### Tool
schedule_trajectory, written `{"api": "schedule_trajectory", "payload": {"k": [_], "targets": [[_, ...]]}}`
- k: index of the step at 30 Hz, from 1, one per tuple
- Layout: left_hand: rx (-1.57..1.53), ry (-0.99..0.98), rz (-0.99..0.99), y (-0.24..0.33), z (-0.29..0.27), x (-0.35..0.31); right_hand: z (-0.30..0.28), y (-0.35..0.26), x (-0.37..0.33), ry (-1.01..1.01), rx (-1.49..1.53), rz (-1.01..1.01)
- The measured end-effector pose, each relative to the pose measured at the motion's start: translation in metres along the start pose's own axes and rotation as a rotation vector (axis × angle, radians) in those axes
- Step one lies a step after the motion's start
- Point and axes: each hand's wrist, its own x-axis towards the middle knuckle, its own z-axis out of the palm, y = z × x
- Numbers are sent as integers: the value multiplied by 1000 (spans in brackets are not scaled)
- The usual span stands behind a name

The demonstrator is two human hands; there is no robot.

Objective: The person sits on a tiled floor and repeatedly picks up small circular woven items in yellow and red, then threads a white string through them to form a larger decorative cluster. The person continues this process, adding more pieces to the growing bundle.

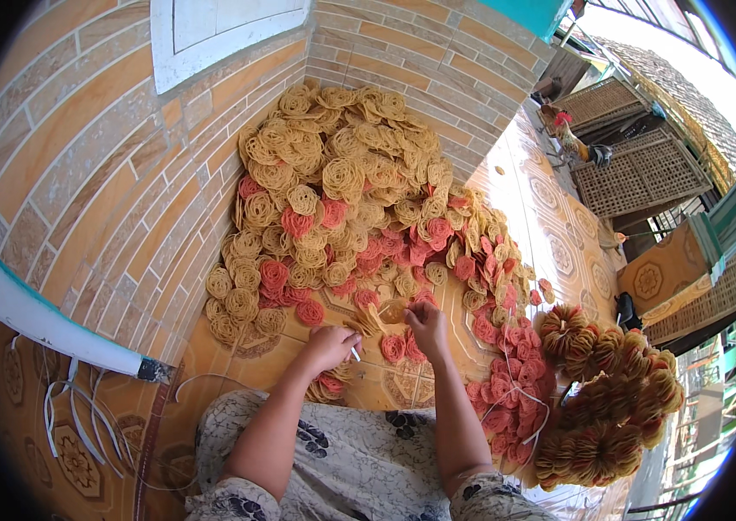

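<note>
My left hand (330,349) is closed around a few tan lacy rosettes (368,322), fanned out past its fingertips. A short white stick (356,353) pokes out below the same hand; whether it is a tool or a tie, I cannot tell. Just to the right, my right hand (427,332) pinches the edge of a single thin tan rosette (395,311). Loose coral rosettes (394,348) lie on the floor between the hands. Under my left wrist sits a small cluster of tan and coral rosettes (330,385), partly covered by the arm.
A big heap of tan rosettes (346,156) fills the corner against the brick-patterned wall (116,174). To the right lie a coral pile (515,382) with a white strip and strung bundles (611,391). White strips (72,399) hang at left. A rooster (569,139) stands near woven cages (641,174).
</note>
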Motion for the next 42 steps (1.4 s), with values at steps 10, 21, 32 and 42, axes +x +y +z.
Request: {"api": "schedule_trajectory", "payload": {"k": [10,21,32,42], "targets": [[1,4,-40,6,3,-1,3,-57,-23,178,-200,-497],[-27,21,2,13,4,-3,8,-58,-25,193,-191,-537],[-204,-35,8,9,7,0,11,-56,-27,250,-392,-779],[229,247,154,12,10,-3,18,-51,-25,248,-502,-852]]}}
